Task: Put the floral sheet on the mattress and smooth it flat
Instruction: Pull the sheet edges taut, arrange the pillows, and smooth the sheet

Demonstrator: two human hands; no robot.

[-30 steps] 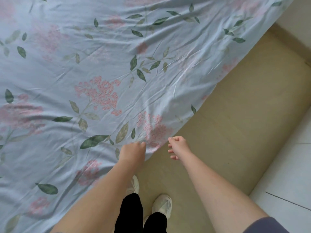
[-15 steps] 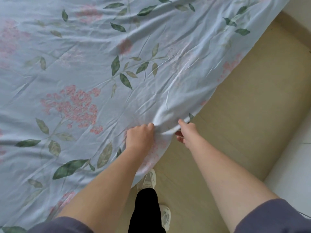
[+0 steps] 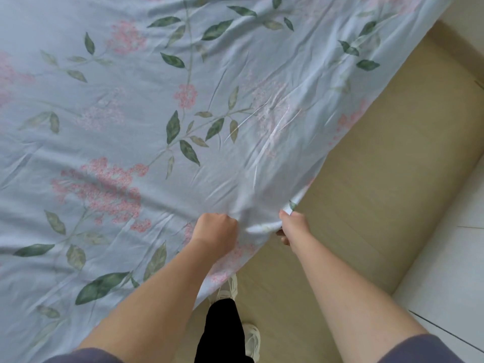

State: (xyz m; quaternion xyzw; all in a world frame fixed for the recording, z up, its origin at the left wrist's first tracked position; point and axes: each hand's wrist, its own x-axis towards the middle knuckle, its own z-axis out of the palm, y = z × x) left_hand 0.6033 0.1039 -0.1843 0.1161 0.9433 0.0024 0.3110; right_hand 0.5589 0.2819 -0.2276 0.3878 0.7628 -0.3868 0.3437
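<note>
The floral sheet (image 3: 157,113), pale blue with pink flower clusters and green leaves, covers most of the view and hides the mattress under it. Its near edge runs diagonally from the top right to the bottom centre. My left hand (image 3: 216,229) is a fist bunching the cloth just inside that edge. My right hand (image 3: 292,226) pinches the edge itself, with a small fold lifted between the two hands. Creases fan out from the grip toward the upper right.
A tan mat or floor strip (image 3: 379,192) lies beside the bed on the right, and white tiles (image 3: 450,271) border it further right. My legs in black trousers and white shoes (image 3: 251,341) stand on the tan strip at the bottom centre.
A second ago both hands hovered at the sheet's edge. They have since closed on the cloth and lifted a fold. The view has shifted closer over the sheet.
</note>
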